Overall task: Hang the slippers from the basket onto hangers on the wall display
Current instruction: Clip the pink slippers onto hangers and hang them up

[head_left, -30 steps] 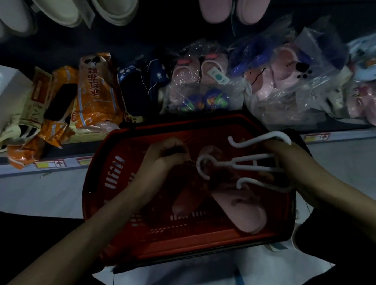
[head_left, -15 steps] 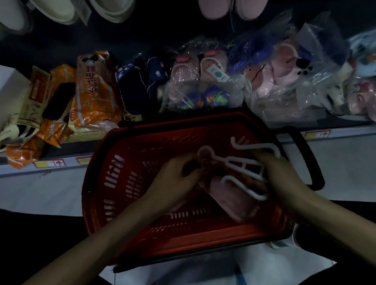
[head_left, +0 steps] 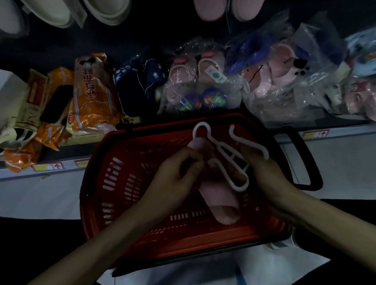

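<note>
While the red basket (head_left: 189, 245) sits nearest me, my left hand (head_left: 174, 180) curls its fingers onto a pink slipper (head_left: 221, 199) lying toward the basket's right side. My right hand (head_left: 270, 179) is clamped round a white hanger (head_left: 221, 145) just over it. Beyond the basket's far rim lie bagged slippers (head_left: 201, 82) — farther still, hung pink slippers (head_left: 209, 2).

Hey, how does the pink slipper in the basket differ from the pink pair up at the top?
The basket slipper lies loose in the red basket; the top pair hangs on the wall, rounded ends down. The left hand grips the basket slipper beside a white hanger held by the right hand; no hand touches the top pair. Both are plain pink.
</note>
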The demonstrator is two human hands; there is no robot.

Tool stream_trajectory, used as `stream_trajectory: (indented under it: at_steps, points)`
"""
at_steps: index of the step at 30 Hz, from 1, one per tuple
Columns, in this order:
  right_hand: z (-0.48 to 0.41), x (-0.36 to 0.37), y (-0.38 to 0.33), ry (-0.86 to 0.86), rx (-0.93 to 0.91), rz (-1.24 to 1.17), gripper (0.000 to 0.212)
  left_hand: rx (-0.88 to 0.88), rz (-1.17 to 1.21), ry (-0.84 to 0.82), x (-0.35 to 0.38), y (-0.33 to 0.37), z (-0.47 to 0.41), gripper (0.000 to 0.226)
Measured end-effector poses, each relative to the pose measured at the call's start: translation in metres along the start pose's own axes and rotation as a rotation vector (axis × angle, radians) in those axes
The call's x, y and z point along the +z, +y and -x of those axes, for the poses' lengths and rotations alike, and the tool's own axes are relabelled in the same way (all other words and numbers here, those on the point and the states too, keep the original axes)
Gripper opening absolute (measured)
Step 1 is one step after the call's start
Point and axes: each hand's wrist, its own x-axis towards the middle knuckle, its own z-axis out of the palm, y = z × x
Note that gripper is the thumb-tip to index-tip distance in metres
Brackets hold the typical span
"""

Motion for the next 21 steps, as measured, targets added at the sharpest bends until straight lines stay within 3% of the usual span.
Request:
stream_trajectory:
  at_steps: [6,9,13,16,21]
  points:
    - [0.010,0.005,-0.025,-0.009,-0.191,0.013,0.025,0.074,0.083,0.137,-0.029,0.022,-0.013,0.013]
    - [0.017,-0.004,-0.039,0.058,-0.330,0.100,0.038,0.055,0.167,0.227,-0.044,0.024,-0.020,0.015]
    - [0.021,-0.023,-0.050,0.091,-0.321,0.007,0.034,0.035,0.210,0.330,-0.056,0.022,-0.027,0.017]
    - [0.026,-0.024,-0.041,0.097,-0.327,-0.070,0.030,0.015,0.260,0.334,-0.057,0.019,-0.027,0.019]
    - [0.031,-0.014,-0.021,0.116,-0.374,-0.069,0.028,-0.043,0.100,0.215,-0.052,0.014,-0.020,0.017]
